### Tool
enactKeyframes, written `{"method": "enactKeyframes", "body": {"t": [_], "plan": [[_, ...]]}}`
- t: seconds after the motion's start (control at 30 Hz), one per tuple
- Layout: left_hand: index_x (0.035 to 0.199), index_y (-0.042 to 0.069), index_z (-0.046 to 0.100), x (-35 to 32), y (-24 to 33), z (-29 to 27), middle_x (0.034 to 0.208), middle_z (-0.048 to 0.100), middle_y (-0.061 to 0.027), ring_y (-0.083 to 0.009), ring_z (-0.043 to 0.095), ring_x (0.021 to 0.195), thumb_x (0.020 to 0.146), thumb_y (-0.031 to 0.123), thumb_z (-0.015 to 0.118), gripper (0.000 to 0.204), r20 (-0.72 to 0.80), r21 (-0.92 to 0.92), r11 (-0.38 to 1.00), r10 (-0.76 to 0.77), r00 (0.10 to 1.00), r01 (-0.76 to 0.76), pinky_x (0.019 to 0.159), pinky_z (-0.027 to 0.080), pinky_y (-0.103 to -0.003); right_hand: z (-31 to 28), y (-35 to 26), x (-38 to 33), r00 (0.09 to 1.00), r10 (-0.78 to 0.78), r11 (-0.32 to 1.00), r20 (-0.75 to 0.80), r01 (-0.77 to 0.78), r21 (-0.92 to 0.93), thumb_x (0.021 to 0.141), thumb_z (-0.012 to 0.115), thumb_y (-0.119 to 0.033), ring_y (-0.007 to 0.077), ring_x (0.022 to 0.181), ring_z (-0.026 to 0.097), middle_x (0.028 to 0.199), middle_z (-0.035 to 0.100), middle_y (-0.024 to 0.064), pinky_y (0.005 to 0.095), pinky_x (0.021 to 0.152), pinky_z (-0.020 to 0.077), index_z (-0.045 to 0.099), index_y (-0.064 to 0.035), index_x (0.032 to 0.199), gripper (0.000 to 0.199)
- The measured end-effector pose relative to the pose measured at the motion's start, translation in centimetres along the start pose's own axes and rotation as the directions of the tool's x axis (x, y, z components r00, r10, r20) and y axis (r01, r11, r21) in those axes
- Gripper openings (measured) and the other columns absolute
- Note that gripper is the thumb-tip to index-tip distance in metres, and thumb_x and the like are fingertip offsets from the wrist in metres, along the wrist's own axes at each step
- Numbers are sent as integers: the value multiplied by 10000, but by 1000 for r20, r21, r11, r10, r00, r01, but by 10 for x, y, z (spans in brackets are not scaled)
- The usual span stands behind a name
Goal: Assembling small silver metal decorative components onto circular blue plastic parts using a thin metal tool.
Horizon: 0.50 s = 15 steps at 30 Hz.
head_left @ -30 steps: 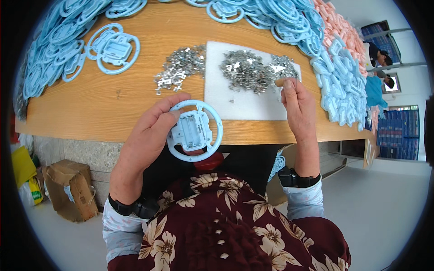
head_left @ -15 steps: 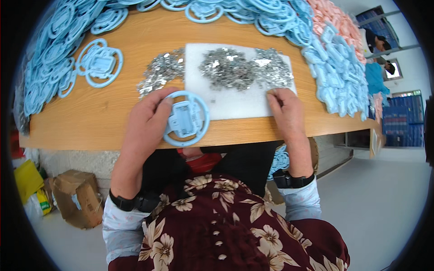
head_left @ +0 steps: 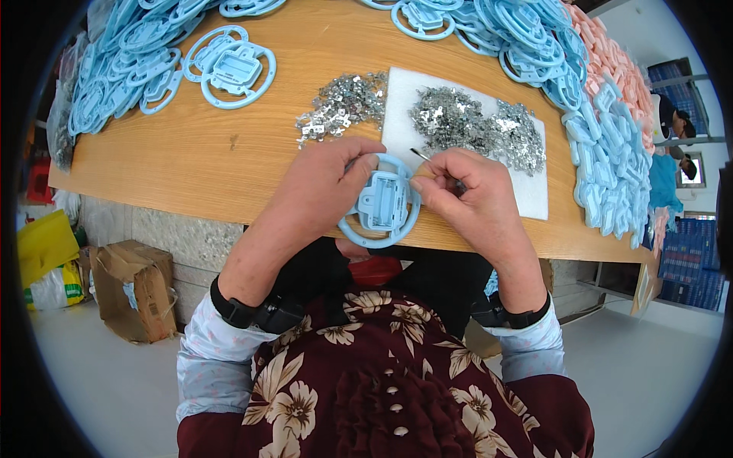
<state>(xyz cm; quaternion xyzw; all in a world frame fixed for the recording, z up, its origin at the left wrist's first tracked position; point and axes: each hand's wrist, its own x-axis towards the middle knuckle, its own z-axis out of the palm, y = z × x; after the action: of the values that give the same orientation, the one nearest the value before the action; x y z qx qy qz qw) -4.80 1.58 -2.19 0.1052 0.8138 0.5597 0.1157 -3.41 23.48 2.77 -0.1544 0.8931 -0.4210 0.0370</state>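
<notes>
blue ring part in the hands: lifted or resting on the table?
Lifted. The blue ring part is gripped by the left hand and touched by the right hand, overhanging the table edge.

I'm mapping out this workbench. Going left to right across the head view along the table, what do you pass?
Heap of blue plastic rings → loose pile of small metal pieces on the wood → white foam sheet with more metal pieces → stack of blue parts at the right edge.

Bare wooden tabletop (head_left: 206, 153) lies open left of the hands; metal clips (head_left: 473, 122) and blue rings (head_left: 527, 30) crowd ahead.
</notes>
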Motion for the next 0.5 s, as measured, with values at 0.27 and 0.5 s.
{"method": "enactKeyframes", "body": {"t": [0.27,0.5], "plan": [[1142,-34,703,3,-7,-1,919,727,-199,-274,705,831,945,155,563,307,-14,72,994,78,997,-77,761,534,-368,4,-20,20,985,-54,975,164,88,-202,832,752,-152,307,604,601,657,606,127,409,562,451,673,-18,800,159],[1133,-27,710,4,-11,-2,922,723,-216,-310,704,830,938,169,565,312,-17,54,996,77,997,-76,763,536,-389,9,-29,30,977,-41,942,209,108,-319,858,712,-170,382,673,627,699,630,177,456,604,475,655,-8,772,192]]}}
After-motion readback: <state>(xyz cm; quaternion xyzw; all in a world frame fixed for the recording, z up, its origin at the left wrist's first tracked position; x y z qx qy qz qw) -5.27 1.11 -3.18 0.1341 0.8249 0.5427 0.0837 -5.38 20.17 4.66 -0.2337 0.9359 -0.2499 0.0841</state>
